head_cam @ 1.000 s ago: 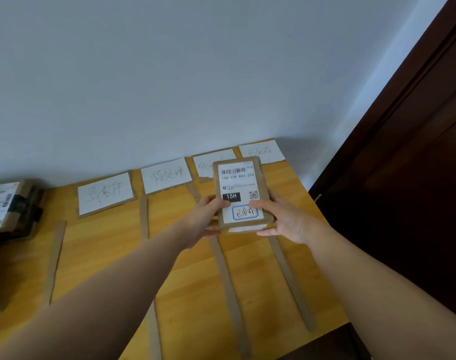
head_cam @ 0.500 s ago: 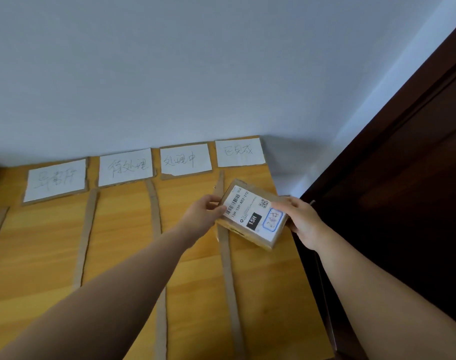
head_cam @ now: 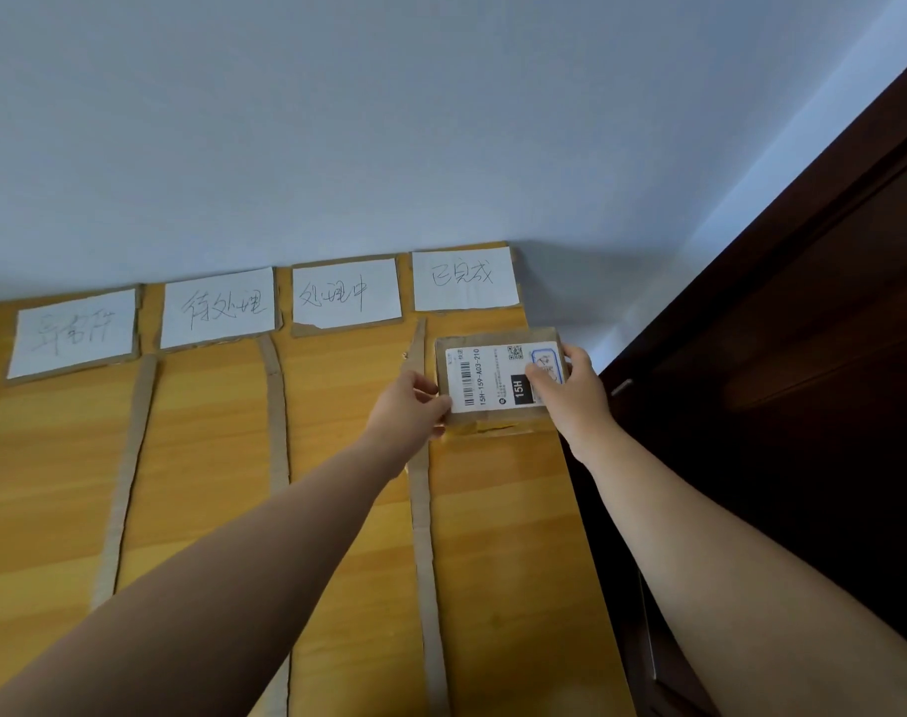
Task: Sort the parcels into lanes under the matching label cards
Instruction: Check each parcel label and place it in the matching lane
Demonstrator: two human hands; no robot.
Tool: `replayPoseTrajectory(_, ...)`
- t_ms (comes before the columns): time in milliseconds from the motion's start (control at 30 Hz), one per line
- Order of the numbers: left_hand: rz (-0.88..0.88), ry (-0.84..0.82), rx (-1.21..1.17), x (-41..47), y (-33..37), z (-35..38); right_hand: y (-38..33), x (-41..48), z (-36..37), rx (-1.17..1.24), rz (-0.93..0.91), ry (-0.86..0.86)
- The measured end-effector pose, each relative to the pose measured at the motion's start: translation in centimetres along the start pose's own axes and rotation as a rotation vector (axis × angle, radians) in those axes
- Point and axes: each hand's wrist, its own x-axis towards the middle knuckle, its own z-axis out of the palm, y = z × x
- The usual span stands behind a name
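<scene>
Parcel (head_cam: pixel 485 377), one, in the lane under the rightmost label card (head_cam: pixel 464 279)
Brown parcel, white shipping label (head_cam: pixel 472 354) facing up and turned sideways, lies just below the rightmost label card, in the lane between the cardboard strip (head_cam: pixel 421 509) left of that card and the table (head_cam: pixel 503 535) edge; contact with the tabletop cannot be told. Left hand (head_cam: pixel 407 401) pinches the parcel's left end, thumb on top; right hand (head_cam: pixel 570 390) grasps its right end, fingers over the label. Three more label cards (head_cam: pixel 217 307) sit in a row left of that card
</scene>
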Motion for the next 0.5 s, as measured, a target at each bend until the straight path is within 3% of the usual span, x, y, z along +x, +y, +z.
replayPoseTrajectory(500,-0.025,0.045,0.082,0.07,0.56,-0.14,-0.09,0.80,0.73,-0.173,0.005,0.047)
